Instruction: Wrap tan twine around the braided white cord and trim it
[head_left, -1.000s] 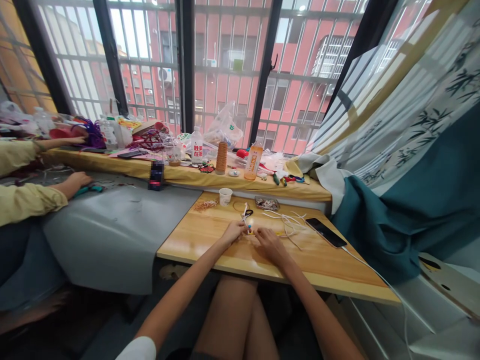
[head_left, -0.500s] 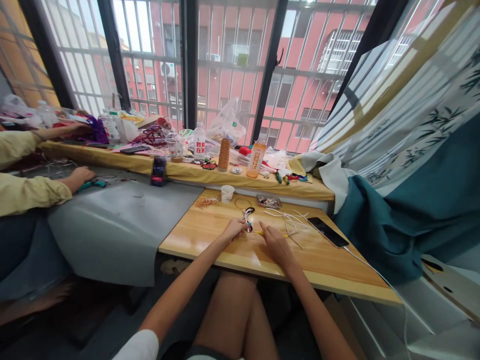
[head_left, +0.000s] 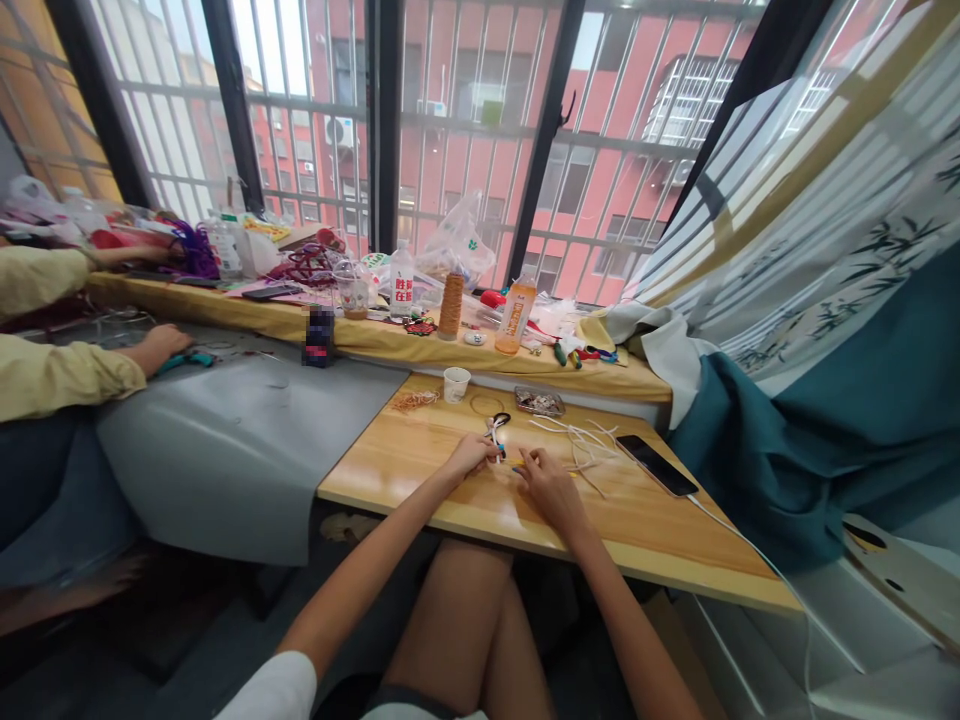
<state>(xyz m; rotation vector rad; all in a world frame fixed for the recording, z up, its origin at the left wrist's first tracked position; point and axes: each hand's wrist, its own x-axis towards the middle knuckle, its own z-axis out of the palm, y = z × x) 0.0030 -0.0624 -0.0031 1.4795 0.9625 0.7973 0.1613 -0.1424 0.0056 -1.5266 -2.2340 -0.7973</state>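
Note:
Over the wooden table, my left hand pinches a small bundle of white cord with a black loop at its far end. A bit of blue shows on the bundle beside my fingertips. Just to the right, my right hand has its thumb and fingers drawn together near thin yellow and blue strands; what they grip is too small to make out. Loose white cords lie beyond my right hand, and part of a yellow piece shows beside it.
A paper cup, a clear tray of small pieces and thin tan cords stand along the back. A phone with a white cable lies right. Bottles and pliers line the ledge. Another person's sleeve is left.
My right hand's fingers have come closer together, from a stretched finger to a pinch. The cord bundle in my left hand has turned slightly, showing more white. The view has shifted a little.

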